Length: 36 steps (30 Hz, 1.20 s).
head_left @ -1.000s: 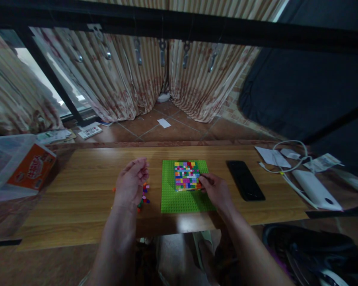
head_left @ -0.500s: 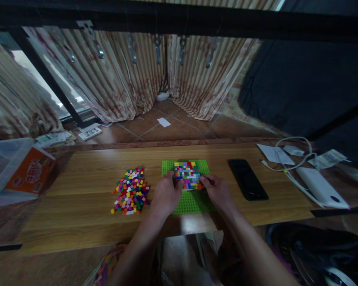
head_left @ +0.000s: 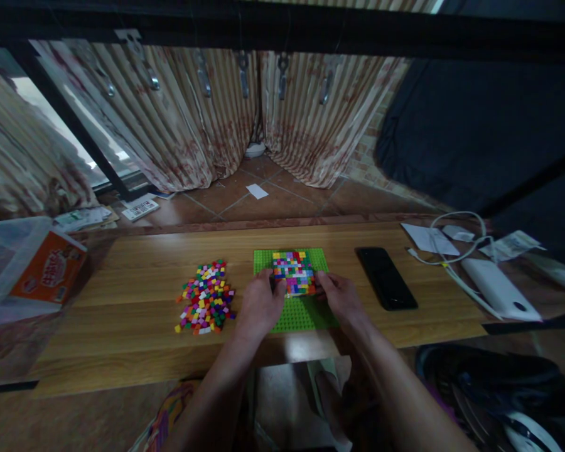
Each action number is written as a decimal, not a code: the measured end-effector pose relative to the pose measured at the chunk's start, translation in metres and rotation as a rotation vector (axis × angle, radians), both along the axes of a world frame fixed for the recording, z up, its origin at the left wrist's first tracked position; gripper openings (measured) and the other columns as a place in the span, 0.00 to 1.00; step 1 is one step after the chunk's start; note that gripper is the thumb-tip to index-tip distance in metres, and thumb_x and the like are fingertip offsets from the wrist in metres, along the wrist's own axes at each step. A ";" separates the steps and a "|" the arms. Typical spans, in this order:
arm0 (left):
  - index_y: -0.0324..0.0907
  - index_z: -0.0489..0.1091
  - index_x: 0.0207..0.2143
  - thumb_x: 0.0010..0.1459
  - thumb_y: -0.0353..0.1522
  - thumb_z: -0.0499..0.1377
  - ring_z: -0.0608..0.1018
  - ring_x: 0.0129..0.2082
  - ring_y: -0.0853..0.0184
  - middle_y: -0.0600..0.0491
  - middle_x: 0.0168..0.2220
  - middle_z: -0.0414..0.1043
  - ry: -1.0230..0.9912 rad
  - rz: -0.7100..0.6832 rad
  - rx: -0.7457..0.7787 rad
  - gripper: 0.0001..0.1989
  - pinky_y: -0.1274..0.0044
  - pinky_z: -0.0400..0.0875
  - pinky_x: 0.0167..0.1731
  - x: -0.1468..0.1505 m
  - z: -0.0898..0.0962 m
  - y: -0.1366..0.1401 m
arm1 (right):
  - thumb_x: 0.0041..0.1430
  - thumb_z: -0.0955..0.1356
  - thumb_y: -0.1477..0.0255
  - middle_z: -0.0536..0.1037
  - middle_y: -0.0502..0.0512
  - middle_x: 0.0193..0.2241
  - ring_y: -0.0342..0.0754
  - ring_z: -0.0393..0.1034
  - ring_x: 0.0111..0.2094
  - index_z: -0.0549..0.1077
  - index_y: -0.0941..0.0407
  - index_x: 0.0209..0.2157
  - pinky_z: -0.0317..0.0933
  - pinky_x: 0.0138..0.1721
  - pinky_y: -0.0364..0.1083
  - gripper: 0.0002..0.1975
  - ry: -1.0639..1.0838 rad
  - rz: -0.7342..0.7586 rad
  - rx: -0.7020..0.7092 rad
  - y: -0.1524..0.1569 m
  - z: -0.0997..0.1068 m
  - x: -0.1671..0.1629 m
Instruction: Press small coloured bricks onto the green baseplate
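A rectangular block of small multicoloured toy bricks (head_left: 294,271) lies on the upper part of a green studded baseplate (head_left: 297,315). At the block's left edge is my left hand (head_left: 262,300), its thumb and fingers closed on the side. My right hand (head_left: 339,296) is at the right edge, with thumb and bent fingers against the bricks; its fingertips are partly hidden. Bare green studs show below the block and along its top. Left of the baseplate lies a loose pile of small coloured bricks (head_left: 208,300) on the wooden table (head_left: 136,301).
A black phone (head_left: 386,278) lies right of the baseplate. Farther right are a white power bank (head_left: 501,290), a white cable (head_left: 471,257) and a sheet of paper (head_left: 429,240). A clear plastic box (head_left: 14,251) with an orange label stands at the far left.
The view has shifted slightly. My right hand has moved a little along the block's right edge; my left hand stays at the left edge. The loose pile looks the same.
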State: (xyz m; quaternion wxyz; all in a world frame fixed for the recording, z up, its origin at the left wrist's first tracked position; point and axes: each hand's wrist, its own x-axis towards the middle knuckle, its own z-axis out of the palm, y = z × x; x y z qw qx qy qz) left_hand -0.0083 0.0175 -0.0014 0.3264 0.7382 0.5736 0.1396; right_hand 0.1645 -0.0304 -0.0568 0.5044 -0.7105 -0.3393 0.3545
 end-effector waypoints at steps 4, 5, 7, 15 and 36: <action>0.36 0.71 0.48 0.63 0.35 0.50 0.79 0.41 0.59 0.41 0.41 0.78 0.022 -0.001 -0.012 0.17 0.73 0.69 0.39 -0.001 0.001 0.002 | 0.53 0.66 0.53 0.78 0.58 0.24 0.48 0.70 0.22 0.76 0.58 0.28 0.63 0.21 0.45 0.21 0.155 -0.108 0.005 0.007 0.012 -0.003; 0.36 0.71 0.47 0.63 0.35 0.50 0.80 0.40 0.59 0.41 0.40 0.78 0.033 0.003 -0.020 0.17 0.73 0.69 0.38 0.000 0.001 0.001 | 0.53 0.66 0.54 0.78 0.57 0.24 0.48 0.70 0.22 0.76 0.58 0.28 0.63 0.22 0.45 0.20 0.133 -0.123 0.028 0.008 0.016 -0.005; 0.36 0.71 0.46 0.64 0.35 0.49 0.80 0.39 0.58 0.41 0.39 0.79 0.043 0.007 -0.036 0.16 0.73 0.69 0.37 0.003 0.002 -0.002 | 0.54 0.66 0.55 0.78 0.56 0.25 0.47 0.70 0.23 0.76 0.59 0.29 0.63 0.24 0.44 0.20 0.039 -0.156 0.110 0.010 0.025 -0.010; 0.37 0.74 0.37 0.60 0.31 0.52 0.78 0.31 0.64 0.46 0.31 0.77 -0.383 0.145 0.071 0.12 0.74 0.69 0.33 -0.029 -0.002 0.018 | 0.61 0.65 0.62 0.79 0.56 0.31 0.49 0.72 0.33 0.77 0.57 0.35 0.64 0.37 0.48 0.14 -0.431 -0.097 0.358 -0.006 0.042 -0.036; 0.38 0.71 0.32 0.47 0.33 0.63 0.71 0.22 0.77 0.56 0.27 0.72 -1.173 0.651 -0.076 0.09 0.83 0.66 0.26 -0.092 0.024 0.034 | 0.62 0.64 0.71 0.75 0.56 0.35 0.50 0.70 0.37 0.76 0.53 0.35 0.63 0.38 0.47 0.08 -0.723 0.654 0.187 -0.002 0.004 -0.146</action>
